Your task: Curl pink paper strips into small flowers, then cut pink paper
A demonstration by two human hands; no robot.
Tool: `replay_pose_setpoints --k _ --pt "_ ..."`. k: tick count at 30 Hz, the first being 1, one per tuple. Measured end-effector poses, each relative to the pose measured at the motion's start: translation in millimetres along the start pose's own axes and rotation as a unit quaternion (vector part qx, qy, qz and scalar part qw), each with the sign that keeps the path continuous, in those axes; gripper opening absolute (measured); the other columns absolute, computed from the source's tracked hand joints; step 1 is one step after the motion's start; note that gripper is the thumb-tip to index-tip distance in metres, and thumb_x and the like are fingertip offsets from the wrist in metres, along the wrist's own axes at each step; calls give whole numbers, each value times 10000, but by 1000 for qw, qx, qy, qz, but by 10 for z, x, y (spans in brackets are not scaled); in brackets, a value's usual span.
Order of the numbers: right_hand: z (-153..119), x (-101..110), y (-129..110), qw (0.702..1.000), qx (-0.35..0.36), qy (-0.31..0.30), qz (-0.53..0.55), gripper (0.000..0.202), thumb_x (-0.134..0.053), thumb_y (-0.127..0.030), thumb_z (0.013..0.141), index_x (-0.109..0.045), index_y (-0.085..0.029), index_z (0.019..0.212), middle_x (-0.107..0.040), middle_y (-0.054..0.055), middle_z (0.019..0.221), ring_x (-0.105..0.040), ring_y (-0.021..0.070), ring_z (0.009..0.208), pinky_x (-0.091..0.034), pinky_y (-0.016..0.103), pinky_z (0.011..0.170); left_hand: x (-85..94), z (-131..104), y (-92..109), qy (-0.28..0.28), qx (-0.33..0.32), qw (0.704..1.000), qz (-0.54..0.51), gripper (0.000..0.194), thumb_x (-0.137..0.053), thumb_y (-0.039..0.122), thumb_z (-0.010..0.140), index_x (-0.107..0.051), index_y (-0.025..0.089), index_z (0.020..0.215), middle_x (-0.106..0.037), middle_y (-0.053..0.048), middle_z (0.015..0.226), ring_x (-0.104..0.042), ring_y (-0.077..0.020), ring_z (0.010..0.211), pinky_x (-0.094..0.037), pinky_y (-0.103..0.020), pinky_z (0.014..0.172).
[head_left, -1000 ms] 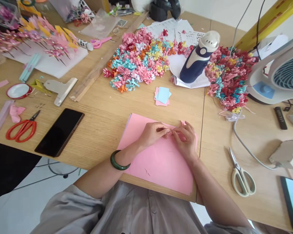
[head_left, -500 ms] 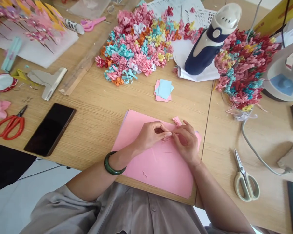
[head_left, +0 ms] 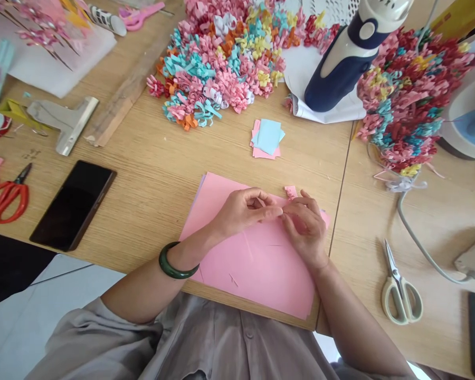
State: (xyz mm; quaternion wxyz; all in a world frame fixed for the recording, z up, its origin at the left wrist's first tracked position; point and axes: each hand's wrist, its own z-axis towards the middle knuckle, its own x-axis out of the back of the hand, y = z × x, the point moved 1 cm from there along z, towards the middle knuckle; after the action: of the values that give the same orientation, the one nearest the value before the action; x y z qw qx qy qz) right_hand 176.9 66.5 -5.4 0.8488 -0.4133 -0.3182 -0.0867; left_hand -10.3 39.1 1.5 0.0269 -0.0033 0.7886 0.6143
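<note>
Over a stack of pink paper sheets (head_left: 257, 279), my left hand (head_left: 243, 212) and my right hand (head_left: 306, 229) meet at the fingertips. Both are closed in a pinch, thumb against fingers. Whatever lies between the tips is too small to make out. Just beyond my right fingers is a small pink paper piece (head_left: 290, 192) with a cut or curled surface, partly covered by the hand. A few thin slivers (head_left: 233, 279) rest on the pink sheets. Small blue and pink paper squares (head_left: 269, 137) are stacked farther back.
Heaps of curled paper flowers (head_left: 221, 68) and a blue-and-white bottle (head_left: 340, 68) stand at the back. A phone (head_left: 74, 205) and red-handled scissors (head_left: 10, 195) lie left. Cream-handled scissors (head_left: 399, 290) and a grey cable (head_left: 419, 248) lie right.
The view has shifted slightly, so the things at the back sit higher in the picture. My hands keep their fingertips together, with the left fingers a little more extended.
</note>
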Motion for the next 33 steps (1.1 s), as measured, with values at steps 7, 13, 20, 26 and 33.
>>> replay_pose_setpoints --k 7,13,20,26,33 --pt "-8 34 -12 998 -37 29 -37 93 -659 -164 864 -651 -255 847 -677 50 1180 -556 270 1172 -482 526 1004 0 -39 64 -28 -74 997 23 174 -689 296 861 -789 177 939 -762 -63 1021 -702 -171 973 -558 -254 851" --pt "-8 11 -2 999 -20 25 -27 115 -679 -143 847 -652 -253 858 -670 50 1195 -546 267 1174 -508 489 950 -44 -35 -15 -9 -80 996 30 161 -710 270 840 -791 162 927 -767 -56 895 -716 -147 806 -582 -246 754" --pt "14 -4 -17 1000 -9 -4 -18 144 -677 -118 842 -657 -248 901 -667 71 1200 -551 270 1180 -508 489 949 -50 -18 -41 32 -106 990 89 27 -738 188 791 -743 165 777 -735 -21 777 -666 -126 721 -537 -238 688" --pt "21 1 -42 999 12 -35 -1 178 -641 -97 850 -663 -253 933 -659 77 1212 -536 271 1194 -500 501 968 -49 -12 -32 32 -92 987 126 99 -757 145 744 -665 156 712 -692 3 713 -627 -111 664 -520 -226 649" --pt "21 -5 -14 999 5 -32 1 157 -671 -121 855 -654 -259 928 -663 69 1215 -543 266 1193 -493 500 980 -26 -11 -1 35 -115 982 149 125 -770 149 743 -650 161 710 -670 9 711 -595 -103 655 -491 -222 631"
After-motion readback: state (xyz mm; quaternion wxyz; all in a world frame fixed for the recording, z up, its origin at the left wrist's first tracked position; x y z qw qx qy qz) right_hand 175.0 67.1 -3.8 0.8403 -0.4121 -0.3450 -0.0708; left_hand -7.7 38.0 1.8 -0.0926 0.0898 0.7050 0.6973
